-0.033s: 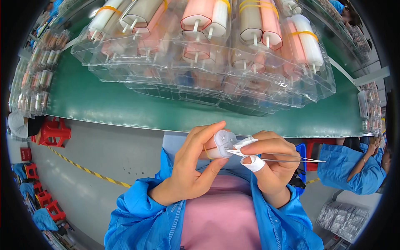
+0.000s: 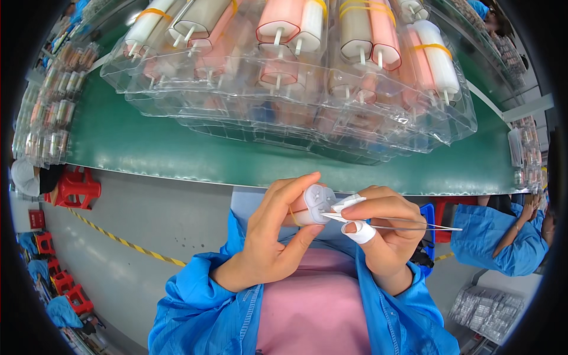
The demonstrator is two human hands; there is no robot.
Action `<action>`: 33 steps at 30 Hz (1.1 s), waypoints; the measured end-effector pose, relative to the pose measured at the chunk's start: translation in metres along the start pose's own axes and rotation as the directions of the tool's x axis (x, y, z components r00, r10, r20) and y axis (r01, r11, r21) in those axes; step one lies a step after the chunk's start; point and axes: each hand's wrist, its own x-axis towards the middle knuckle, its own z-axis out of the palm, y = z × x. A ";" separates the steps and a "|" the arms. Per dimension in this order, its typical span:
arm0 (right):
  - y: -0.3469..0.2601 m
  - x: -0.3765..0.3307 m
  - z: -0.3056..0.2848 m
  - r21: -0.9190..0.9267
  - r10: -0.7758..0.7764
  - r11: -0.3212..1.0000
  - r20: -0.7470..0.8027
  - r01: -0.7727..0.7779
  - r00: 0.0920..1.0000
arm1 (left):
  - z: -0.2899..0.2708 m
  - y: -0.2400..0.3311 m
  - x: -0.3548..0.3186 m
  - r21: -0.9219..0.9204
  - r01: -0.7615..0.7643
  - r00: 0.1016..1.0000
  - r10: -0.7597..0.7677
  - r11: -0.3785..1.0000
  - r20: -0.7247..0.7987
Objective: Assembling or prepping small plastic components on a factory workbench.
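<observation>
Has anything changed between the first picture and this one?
Nothing visibly changed. The left hand holds the small white cylinder, and the right hand holds the tweezers at its end. The clear trays sit on the green table.

I see clear plastic blister trays point(image 2: 284, 127) stacked mid-bench w/ pink & white cylinders; more clear packs point(image 2: 50, 112) far left, silvery bagged packs point(image 2: 488, 307) btm right.

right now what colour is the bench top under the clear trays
Green, seen best in the head view: the bench top under the clear trays.
</observation>
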 end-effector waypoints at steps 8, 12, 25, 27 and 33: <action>0.000 0.000 -0.001 -0.024 0.002 1.000 0.009 -0.001 1.000 | 0.000 0.001 0.000 0.031 -0.007 1.000 0.007 0.999 -0.008; 0.000 0.001 -0.001 -0.060 -0.030 0.998 0.029 0.032 0.999 | -0.001 0.003 0.000 0.059 -0.002 1.000 0.003 0.998 -0.014; -0.006 0.005 -0.002 -0.111 0.018 0.994 0.071 -0.010 0.997 | -0.004 0.002 0.006 0.245 -0.145 0.989 0.141 0.959 0.034; -0.008 0.009 -0.004 -0.138 0.022 0.990 0.103 -0.008 0.994 | -0.004 0.003 0.007 0.293 -0.180 0.984 0.172 0.939 0.054; -0.006 0.017 -0.010 -0.146 -0.024 0.988 0.181 0.051 0.983 | -0.006 0.004 0.007 0.270 -0.119 0.992 0.105 0.955 0.065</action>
